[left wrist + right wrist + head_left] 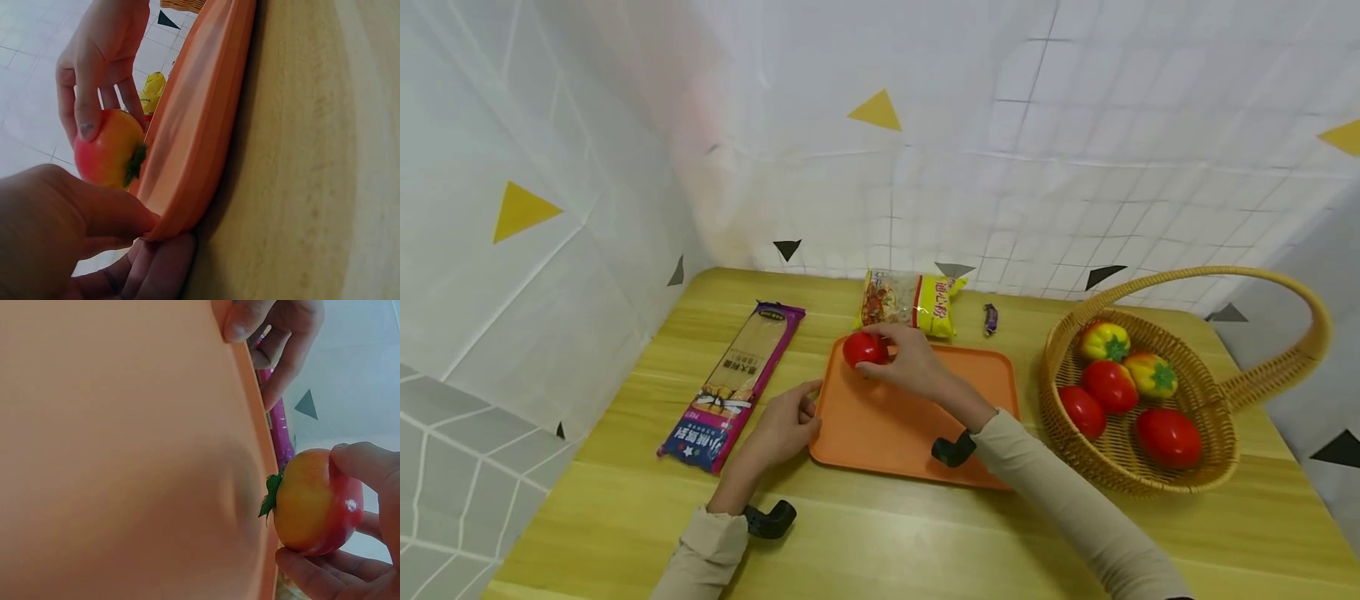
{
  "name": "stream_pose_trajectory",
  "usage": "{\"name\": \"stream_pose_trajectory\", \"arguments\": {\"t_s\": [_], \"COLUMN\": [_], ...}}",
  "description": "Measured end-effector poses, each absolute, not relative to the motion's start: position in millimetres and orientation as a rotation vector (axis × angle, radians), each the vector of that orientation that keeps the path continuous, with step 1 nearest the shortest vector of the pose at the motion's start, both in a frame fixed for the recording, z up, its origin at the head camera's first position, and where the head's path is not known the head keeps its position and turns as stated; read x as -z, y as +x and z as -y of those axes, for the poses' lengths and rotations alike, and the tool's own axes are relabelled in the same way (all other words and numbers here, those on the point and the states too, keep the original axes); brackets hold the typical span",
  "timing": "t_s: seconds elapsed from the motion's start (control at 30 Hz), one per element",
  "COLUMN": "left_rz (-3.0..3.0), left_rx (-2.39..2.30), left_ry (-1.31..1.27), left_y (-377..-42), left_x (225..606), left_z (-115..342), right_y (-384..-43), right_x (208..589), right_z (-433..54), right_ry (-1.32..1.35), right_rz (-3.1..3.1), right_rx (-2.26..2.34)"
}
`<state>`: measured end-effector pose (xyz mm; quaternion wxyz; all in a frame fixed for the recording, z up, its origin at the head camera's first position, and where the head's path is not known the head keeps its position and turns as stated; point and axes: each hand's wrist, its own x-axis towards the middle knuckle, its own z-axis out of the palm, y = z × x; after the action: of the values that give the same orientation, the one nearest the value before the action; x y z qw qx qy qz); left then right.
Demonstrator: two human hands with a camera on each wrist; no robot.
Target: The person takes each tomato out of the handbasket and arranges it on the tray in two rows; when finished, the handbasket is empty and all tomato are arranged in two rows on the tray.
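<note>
My right hand (pixel 904 360) pinches a glossy red toy tomato (pixel 860 348) between thumb and fingers, over the far left corner of an orange tray (pixel 880 429). In the right wrist view the tomato (pixel 315 506) shows a yellow side and a green leafy calyx turned toward the tray, with a gap between them. My left hand (pixel 785 425) grips the tray's left edge. The left wrist view shows its thumb on the rim (pixel 215 156) and its fingers beneath, partly hidden.
A wicker basket (pixel 1228 417) of several red and yellow toy fruits stands at the right. Left of the tray lies a purple noodle pack (pixel 732 383). Behind it are a yellow food bag (pixel 934 306) and a small purple wrapped sweet (pixel 991 319). A patterned sheet (pixel 962 192) hangs behind the table.
</note>
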<state>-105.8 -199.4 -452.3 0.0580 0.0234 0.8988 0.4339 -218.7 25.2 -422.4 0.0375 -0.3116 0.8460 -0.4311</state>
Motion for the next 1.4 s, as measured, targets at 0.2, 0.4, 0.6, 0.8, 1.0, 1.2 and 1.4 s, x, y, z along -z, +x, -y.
{"name": "stream_pose_trajectory", "arguments": {"t_s": [0.2, 0.4, 0.6, 0.8, 1.0, 1.2, 1.4], "left_rz": [-2.722, -2.736, -2.749, -2.749, -2.737, -2.734, -2.731], "left_rx": [-1.306, -1.309, -1.290, -1.289, -1.296, -1.304, -1.296], "left_ry": [0.061, 0.089, 0.082, 0.076, 0.077, 0.063, 0.049], "left_y": [-107, -107, -106, -106, -105, -105, -107], "left_x": [454, 455, 453, 453, 455, 454, 455], "left_z": [199, 201, 202, 202, 201, 200, 201], "right_y": [-223, -226, -227, -226, -224, -213, -201], "right_x": [429, 433, 437, 438, 435, 420, 409], "right_z": [-25, -26, -26, -25, -29, -37, -47], "right_ry": [-0.924, -0.925, -0.920, -0.927, -0.994, -1.035, -1.054], "right_rz": [-2.597, -2.614, -2.622, -2.652, -2.684, -2.744, -2.761], "right_rx": [1.269, 1.265, 1.291, 1.281, 1.249, 1.172, 1.113]}}
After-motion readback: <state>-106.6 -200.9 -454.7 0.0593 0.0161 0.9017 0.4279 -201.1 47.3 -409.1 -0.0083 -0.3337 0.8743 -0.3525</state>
